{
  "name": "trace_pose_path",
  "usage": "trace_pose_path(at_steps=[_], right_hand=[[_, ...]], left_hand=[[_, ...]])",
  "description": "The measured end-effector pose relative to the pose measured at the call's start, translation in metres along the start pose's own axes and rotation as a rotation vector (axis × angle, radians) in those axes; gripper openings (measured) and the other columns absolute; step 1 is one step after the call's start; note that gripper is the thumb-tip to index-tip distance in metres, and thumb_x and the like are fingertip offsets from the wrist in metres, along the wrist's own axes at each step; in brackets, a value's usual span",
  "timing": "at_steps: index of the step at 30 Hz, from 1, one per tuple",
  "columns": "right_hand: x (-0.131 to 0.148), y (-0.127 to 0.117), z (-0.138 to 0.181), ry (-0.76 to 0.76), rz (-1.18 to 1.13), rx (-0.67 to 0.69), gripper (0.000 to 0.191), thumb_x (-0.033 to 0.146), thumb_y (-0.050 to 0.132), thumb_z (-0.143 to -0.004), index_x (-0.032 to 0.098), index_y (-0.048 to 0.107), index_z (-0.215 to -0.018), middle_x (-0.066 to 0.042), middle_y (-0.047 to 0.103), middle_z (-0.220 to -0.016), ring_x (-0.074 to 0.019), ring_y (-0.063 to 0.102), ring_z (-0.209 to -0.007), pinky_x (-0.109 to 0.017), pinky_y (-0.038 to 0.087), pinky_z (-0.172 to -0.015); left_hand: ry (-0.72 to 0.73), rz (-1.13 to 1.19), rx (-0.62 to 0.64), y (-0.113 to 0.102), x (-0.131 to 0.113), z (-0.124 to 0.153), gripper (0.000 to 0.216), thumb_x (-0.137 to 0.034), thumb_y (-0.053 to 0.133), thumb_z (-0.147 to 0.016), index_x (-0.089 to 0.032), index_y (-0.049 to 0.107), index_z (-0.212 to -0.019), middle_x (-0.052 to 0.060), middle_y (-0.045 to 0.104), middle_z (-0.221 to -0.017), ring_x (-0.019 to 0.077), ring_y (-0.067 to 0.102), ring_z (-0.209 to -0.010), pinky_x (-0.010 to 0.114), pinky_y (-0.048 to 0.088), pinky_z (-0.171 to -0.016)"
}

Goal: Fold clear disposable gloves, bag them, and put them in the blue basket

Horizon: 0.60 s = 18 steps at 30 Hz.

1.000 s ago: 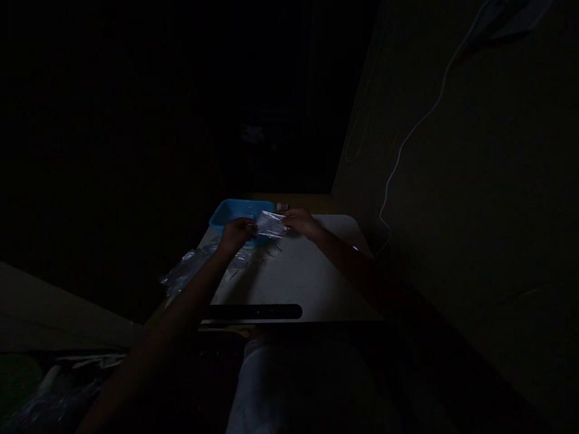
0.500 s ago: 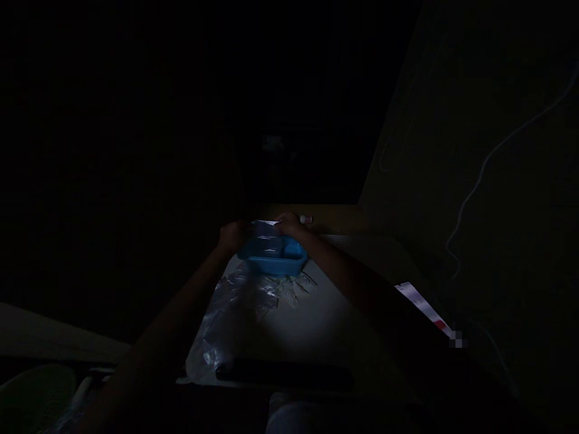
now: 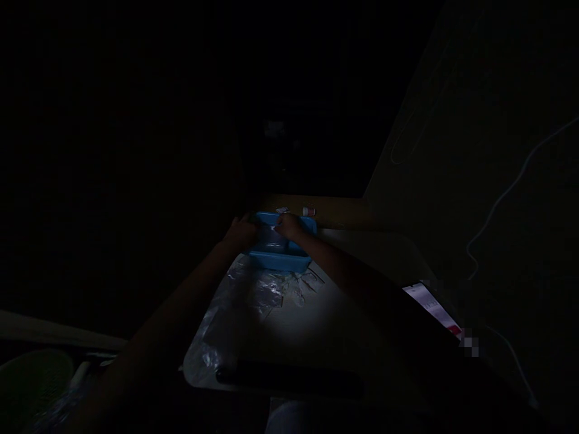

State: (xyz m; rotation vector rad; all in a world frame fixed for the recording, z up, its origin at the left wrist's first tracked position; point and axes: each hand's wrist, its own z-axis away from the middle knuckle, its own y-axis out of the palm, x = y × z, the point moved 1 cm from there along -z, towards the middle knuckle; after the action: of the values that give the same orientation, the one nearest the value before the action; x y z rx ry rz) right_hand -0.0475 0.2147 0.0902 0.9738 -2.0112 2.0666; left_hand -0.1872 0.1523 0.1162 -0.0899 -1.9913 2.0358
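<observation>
A blue plastic basket [image 3: 280, 261] stands at the far side of a pale table [image 3: 312, 325]. Inside it lies a clear, shiny plastic packet [image 3: 272, 237], whose contents are too dark to make out. At the packet's right upper edge, my right hand [image 3: 289, 226] has its fingers closed on the plastic. My left hand [image 3: 244, 233] is at the packet's left edge over the basket's rim, fingers curled and mostly lost in shadow. Crumpled clear plastic [image 3: 266, 292] lies in front of the basket, beside thin pale wrappers [image 3: 301, 288].
Behind the basket lies a small white and red bottle [image 3: 309, 211]. A lit phone [image 3: 432, 308] rests to the right, partly behind my forearm. A long dark object [image 3: 289, 378] lies along the near edge. A cable [image 3: 502, 196] hangs on the right wall; a green basket [image 3: 36, 386] sits lower left.
Both hands have lowered the plastic packet from above the basket's far rim down into the basket. The view has shifted slightly, and the small bottle shows more fully.
</observation>
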Motion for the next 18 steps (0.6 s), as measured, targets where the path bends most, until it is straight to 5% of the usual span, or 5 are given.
trace_pose_path(at_steps=[4, 9, 18], right_hand=[[0.006, -0.017, 0.015, -0.034, 0.252, 0.001, 0.020, 0.024, 0.054, -0.076, 0.015, 0.065, -0.090, -0.013, 0.066, -0.099, -0.0225, 0.060, -0.092, -0.028, 0.046, -0.074], [0.004, -0.019, 0.024, -0.150, 0.325, 0.079, 0.022, 0.024, 0.054, -0.077, 0.020, 0.063, -0.097, -0.006, 0.066, -0.103, -0.0176, 0.060, -0.094, -0.023, 0.044, -0.075], [-0.002, -0.004, 0.021, -0.183, 0.363, 0.252, 0.035, 0.028, 0.057, -0.077, 0.016, 0.059, -0.109, -0.010, 0.061, -0.113, -0.0221, 0.058, -0.100, -0.026, 0.044, -0.077]], left_hand=[[0.008, -0.095, 0.117, 0.002, -0.004, -0.007, 0.034, -0.023, 0.048, -0.076, -0.018, 0.060, -0.107, 0.013, 0.050, -0.127, 0.0307, 0.017, -0.132, 0.049, 0.026, -0.098], [-0.019, -0.156, 0.227, -0.004, -0.013, -0.007, 0.035, -0.025, 0.043, -0.080, -0.014, 0.060, -0.109, 0.014, 0.052, -0.125, 0.0345, 0.011, -0.133, 0.051, 0.022, -0.098], [-0.077, -0.183, 0.226, -0.003, -0.019, -0.007, 0.041, -0.033, 0.046, -0.080, -0.022, 0.054, -0.119, 0.008, 0.044, -0.133, 0.0375, 0.013, -0.131, 0.050, 0.024, -0.096]])
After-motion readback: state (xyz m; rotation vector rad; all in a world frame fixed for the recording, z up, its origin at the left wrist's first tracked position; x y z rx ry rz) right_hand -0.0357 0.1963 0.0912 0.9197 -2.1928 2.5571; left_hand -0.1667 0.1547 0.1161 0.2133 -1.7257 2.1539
